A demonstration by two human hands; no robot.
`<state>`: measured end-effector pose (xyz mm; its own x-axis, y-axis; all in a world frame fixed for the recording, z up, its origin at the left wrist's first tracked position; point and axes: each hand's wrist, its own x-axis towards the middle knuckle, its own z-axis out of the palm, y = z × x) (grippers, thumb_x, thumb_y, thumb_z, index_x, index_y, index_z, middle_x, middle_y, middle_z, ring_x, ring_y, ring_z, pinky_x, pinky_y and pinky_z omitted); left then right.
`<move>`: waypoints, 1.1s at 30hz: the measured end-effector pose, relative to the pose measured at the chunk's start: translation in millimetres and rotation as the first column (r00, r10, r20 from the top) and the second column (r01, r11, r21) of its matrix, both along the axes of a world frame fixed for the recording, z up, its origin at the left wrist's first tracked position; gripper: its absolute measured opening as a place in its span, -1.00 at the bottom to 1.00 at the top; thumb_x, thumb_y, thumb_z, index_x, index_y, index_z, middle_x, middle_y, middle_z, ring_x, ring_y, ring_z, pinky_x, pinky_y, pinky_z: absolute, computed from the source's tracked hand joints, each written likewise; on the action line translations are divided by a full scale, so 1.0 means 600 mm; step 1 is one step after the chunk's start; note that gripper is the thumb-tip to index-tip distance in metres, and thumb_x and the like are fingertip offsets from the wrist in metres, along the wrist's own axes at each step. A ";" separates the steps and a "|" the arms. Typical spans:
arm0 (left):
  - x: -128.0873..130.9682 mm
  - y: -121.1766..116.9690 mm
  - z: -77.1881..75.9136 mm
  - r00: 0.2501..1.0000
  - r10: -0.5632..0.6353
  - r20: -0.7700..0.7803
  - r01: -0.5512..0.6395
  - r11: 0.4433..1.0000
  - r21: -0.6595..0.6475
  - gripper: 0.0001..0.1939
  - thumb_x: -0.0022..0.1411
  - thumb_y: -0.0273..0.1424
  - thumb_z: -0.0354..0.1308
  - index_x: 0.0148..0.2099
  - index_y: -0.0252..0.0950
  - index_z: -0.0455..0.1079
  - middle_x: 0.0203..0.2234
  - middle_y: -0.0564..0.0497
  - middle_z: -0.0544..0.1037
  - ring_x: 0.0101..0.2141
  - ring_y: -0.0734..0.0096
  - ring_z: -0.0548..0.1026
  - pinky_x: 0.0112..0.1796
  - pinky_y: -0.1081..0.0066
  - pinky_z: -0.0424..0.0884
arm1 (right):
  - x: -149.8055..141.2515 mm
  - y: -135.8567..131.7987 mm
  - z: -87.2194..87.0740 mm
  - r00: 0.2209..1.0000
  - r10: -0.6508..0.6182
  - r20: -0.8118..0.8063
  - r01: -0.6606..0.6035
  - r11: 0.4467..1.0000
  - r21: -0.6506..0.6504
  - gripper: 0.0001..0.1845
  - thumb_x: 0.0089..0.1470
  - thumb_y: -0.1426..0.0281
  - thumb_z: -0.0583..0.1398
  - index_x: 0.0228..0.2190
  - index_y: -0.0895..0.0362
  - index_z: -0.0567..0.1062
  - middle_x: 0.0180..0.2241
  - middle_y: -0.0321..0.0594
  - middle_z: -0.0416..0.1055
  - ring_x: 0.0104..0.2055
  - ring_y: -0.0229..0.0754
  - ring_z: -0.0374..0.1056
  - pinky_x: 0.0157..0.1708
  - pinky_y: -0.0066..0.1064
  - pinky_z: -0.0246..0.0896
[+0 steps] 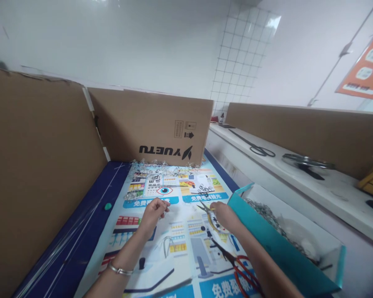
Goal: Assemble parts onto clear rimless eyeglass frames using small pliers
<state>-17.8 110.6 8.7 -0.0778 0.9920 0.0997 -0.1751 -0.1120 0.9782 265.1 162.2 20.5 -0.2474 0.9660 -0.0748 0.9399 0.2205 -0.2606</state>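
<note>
My left hand (pixel 156 212) is raised over the printed sheet (pixel 177 221), fingertips pinched together; whatever is between them is too small to make out. At the right, my right hand (pixel 224 216) has its fingers closed at a pair of yellow-handled pliers (pixel 210 215), whose jaws point up and left. Below that hand lie red-handled scissors (pixel 236 263), partly covered by my right forearm. A thin, pale wire loop (pixel 166 247) rests on the sheet between my arms. Beyond the pliers is a small tangle of black pieces (pixel 205 190).
Clear bead-like pieces (pixel 161 169) are strewn before a cardboard panel (pixel 152 124). A teal box (pixel 267 244) of silver chain-like pieces stands at the right. The white ledge (pixel 279 169) behind it bears large dark scissors (pixel 257 150). A green blob (pixel 107 206) is at the left.
</note>
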 end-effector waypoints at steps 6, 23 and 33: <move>0.000 -0.002 0.007 0.992 0.005 0.128 -0.003 1.000 -0.020 -0.80 0.01 -0.34 0.14 -0.52 -0.31 0.21 -0.42 0.00 0.48 -0.50 0.54 0.36 -0.54 0.54 0.19 | -0.002 -0.030 0.007 0.816 -0.102 -0.569 0.017 0.988 -0.153 -0.74 -0.02 0.29 0.04 -0.36 0.16 0.42 -0.61 -0.33 0.24 -0.62 -0.36 0.09 -0.63 -0.52 -0.05; -0.002 -0.003 0.011 0.893 0.008 0.450 -0.010 1.000 0.001 -0.87 -0.03 -0.41 0.10 -0.50 -0.30 0.19 -0.63 0.06 0.42 -0.60 0.51 0.37 -0.52 0.50 0.19 | -0.186 -0.103 -0.016 -0.166 -0.606 -0.778 -0.369 0.770 -0.521 -0.78 -0.28 0.36 0.32 -0.50 0.09 0.40 -0.32 -0.27 0.45 -0.30 -0.23 0.34 -0.47 -0.49 0.19; 0.001 -0.002 0.013 0.862 -0.080 0.501 0.083 0.996 0.016 -0.83 0.01 -0.38 0.13 -0.48 -0.29 0.17 -0.62 0.13 0.33 -0.70 0.65 0.21 -0.59 0.52 0.12 | -0.180 -0.101 -0.047 0.173 -0.376 -0.910 -0.071 0.917 -0.393 -0.73 -0.19 0.19 0.24 -0.44 0.11 0.50 -0.46 -0.29 0.41 -0.53 -0.30 0.23 -0.63 -0.49 0.05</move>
<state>-17.4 109.7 16.7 -0.0347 0.9974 0.0631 -0.6497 -0.0705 0.7570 157.2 101.9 -7.8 -0.1848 0.9690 -0.1640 -0.1090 -0.1861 -0.9765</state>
